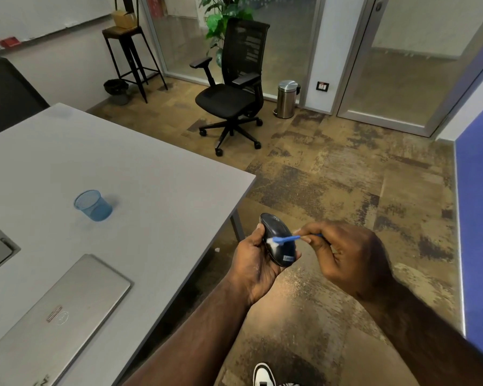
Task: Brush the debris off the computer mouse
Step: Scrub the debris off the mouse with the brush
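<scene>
A closed laptop [59, 310] is laid on the grey counter [140, 174]. Past the counter's edge, over the floor, a black computer mouse [279, 240] is gripped by the left hand [255, 263]. A small blue brush [286, 239] is pinched by the right hand [346, 254], bristles touching the mouse.

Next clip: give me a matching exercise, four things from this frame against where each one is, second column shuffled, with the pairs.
Things:
1. computer mouse
2. blue brush
3. mesh pen cup
4. closed laptop

Places:
A. standing on the grey table, far from the hands
B. gripped in the left hand, off the table
C. lying flat at the table's near edge
D. pinched in the right hand, bristles on the mouse

Pairs: 1-B, 2-D, 3-A, 4-C
</scene>
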`<state>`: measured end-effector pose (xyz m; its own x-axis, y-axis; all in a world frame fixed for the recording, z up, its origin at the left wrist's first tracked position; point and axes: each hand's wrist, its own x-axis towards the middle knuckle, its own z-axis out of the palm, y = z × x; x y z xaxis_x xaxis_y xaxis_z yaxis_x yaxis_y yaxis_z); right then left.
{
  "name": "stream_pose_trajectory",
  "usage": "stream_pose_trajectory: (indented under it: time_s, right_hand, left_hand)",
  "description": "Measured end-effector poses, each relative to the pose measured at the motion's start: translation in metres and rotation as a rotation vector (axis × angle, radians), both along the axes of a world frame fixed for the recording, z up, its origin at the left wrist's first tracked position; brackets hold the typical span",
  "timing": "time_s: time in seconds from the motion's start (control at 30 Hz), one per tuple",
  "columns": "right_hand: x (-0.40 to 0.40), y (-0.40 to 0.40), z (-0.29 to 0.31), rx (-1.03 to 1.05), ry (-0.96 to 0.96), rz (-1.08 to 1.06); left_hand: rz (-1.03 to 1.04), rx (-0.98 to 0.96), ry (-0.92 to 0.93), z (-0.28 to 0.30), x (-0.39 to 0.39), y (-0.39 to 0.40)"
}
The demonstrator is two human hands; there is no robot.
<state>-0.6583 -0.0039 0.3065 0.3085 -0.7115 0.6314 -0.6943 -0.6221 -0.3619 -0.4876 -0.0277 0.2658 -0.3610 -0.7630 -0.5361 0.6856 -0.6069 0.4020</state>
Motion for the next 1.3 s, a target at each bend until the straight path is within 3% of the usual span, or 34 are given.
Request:
stream_pose_trajectory:
  time_s: [0.17,0.3,0.43,0.63,0.73,0.9,1.03,1.17,1.3]
  right_hand:
    - [0.002,0.001,0.001,0.008,0.052,0.079]
    - [-0.002,-0.001,0.006,-0.027,0.033,-0.019]
    - [-0.002,0.002,0.005,0.022,0.052,0.089]
    - [-0.006,-0.002,0.005,-0.011,-0.025,-0.123]
    - [-0.004,-0.001,0.003,0.03,-0.009,-0.044]
    - [-0.002,-0.008,0.008,0.069,-0.034,-0.191]
    - [0.002,-0.009,0.007,0.093,0.003,-0.137]
    - [0.002,-0.015,0.009,0.096,-0.02,-0.222]
    - [0.003,-0.013,0.012,0.113,0.04,-0.14]
  left_hand:
    - [0.012,0.007,-0.007,-0.002,-0.001,0.001]
    - [-0.006,-0.002,-0.007,-0.005,-0.002,0.002]
    - [-0.003,0.005,0.013,-0.003,0.002,0.0]
    - [-0.051,-0.008,-0.029,-0.004,0.002,0.001]
    - [-0.07,-0.01,-0.056,-0.006,0.002,0.002]
    - [-0.109,-0.02,-0.068,-0.004,0.0,0.006]
    - [-0.148,-0.044,-0.085,-0.002,-0.001,0.008]
    - [-0.188,-0.064,-0.09,-0.001,-0.002,0.01]
    - [-0.199,-0.087,-0.145,-0.002,-0.001,0.01]
